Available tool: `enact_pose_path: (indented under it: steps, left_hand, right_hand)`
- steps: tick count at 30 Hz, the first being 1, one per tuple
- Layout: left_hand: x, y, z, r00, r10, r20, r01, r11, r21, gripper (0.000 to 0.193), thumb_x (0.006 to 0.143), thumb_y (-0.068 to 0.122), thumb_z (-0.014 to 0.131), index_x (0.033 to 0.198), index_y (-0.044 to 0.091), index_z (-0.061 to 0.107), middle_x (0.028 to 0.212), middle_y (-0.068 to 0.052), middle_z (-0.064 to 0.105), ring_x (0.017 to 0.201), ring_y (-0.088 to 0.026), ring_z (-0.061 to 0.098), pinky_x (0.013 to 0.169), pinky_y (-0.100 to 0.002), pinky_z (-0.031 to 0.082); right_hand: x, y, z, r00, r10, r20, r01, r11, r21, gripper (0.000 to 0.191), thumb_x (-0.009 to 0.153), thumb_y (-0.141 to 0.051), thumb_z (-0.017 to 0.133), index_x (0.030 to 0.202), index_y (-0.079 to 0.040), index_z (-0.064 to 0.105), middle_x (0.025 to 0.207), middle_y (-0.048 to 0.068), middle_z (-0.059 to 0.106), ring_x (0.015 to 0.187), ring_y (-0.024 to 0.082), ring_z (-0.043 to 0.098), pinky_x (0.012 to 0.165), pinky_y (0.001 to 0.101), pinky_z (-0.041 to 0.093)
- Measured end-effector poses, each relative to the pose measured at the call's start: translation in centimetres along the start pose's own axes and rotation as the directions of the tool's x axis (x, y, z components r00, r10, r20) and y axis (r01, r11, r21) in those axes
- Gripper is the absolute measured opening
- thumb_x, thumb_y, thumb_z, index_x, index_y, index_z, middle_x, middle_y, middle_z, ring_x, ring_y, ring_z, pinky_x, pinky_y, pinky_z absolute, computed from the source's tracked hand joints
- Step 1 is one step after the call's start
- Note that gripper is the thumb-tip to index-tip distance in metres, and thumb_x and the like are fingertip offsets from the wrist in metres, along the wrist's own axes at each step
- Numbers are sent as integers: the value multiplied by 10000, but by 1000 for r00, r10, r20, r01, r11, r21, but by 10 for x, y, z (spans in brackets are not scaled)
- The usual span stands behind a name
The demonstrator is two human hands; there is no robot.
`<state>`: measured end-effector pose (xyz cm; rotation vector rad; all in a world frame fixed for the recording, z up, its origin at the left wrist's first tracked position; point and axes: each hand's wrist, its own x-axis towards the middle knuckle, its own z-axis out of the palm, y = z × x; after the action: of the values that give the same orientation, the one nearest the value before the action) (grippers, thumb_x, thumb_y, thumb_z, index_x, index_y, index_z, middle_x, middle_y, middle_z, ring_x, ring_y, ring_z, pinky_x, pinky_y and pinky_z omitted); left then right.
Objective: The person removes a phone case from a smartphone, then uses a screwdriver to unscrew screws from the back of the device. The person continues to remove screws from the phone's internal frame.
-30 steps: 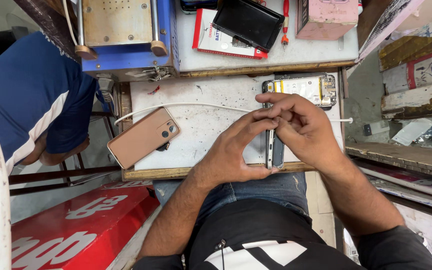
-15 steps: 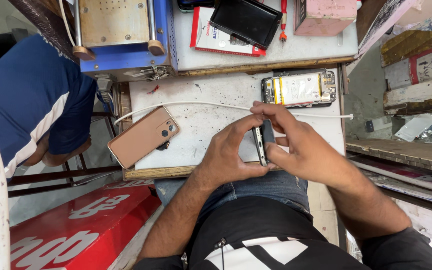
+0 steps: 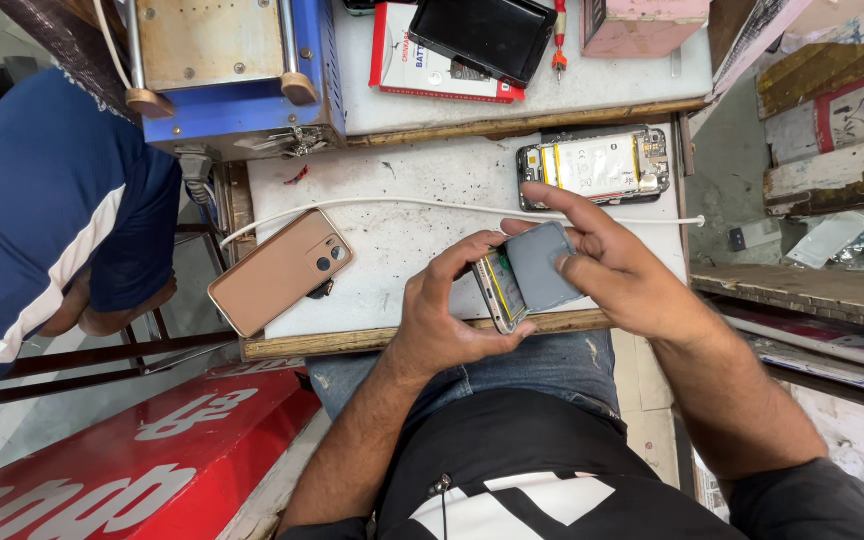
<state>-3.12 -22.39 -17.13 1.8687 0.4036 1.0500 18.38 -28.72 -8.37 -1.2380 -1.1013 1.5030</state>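
Note:
My left hand [image 3: 447, 315] grips the frame of an opened phone [image 3: 501, 288], with its yellow inner parts showing. My right hand [image 3: 612, 270] holds the phone's grey back cover [image 3: 540, 262], tilted up off the frame like a lid. Both hands hover over the near edge of the white work table [image 3: 402, 240]. Just beyond my right fingers lies a second opened phone [image 3: 594, 165] with its battery exposed. A white cable [image 3: 422, 204] runs across the table between them.
A rose-gold phone [image 3: 280, 270] lies face down at the table's left edge. Behind it stands a blue machine [image 3: 242, 70], with a red and white box [image 3: 422, 60], a dark screen panel [image 3: 492, 35] and a pink box [image 3: 642, 22]. A person in blue [image 3: 52, 210] sits at left.
The phone was held edge-on between both hands; now its grey back cover has swung up and away from the frame, showing the inside. My hands have shifted slightly toward me.

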Motion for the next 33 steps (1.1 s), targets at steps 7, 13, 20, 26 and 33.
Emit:
enact_pose_path:
  steps: [7,13,20,26,33]
  left_hand:
    - [-10,-7,-1,999,-41,-24,39,997,-62,976,743,266,984,1456,127,331,1453,-203,577,1354,-313,636,1093,-415,582]
    - [-19,-11,3,996,-69,-55,63,993,-100,971,762,226,976,1460,139,307,1464,-229,561,1354,-314,634,1085,-423,592]
    - [-23,-18,3,995,-65,-81,57,993,-103,973,790,257,966,1468,157,276,1461,-236,556,1350,-314,637,1063,-405,603]
    - [-18,-2,6,998,67,7,-67,991,116,1084,710,340,987,1505,92,293,1416,-252,564,1329,-356,616,1118,-469,536]
    - [-12,19,9,991,114,-63,-101,977,190,956,764,286,992,1474,103,379,1421,-227,582,1354,-373,621,1173,-474,574]
  right_hand:
    - [3,12,-10,999,35,30,-43,951,305,741,944,58,394,1642,-40,165,1491,351,518,1284,321,637,1061,395,547]
    - [0,21,-15,1000,20,22,-26,935,353,717,998,9,453,1659,-49,183,1467,343,550,1006,177,713,691,195,567]
    - [-2,23,-19,992,-109,57,57,817,574,664,1053,27,522,1640,-40,220,1467,314,568,827,79,707,530,99,502]
    - [-18,10,22,998,-45,-52,39,992,-118,724,953,-13,496,1617,-52,211,1576,266,477,1392,282,589,1090,393,565]
    - [-32,-2,51,988,-42,-149,-65,760,-647,666,934,-84,562,1572,-53,371,1336,260,650,1190,358,688,971,391,561]
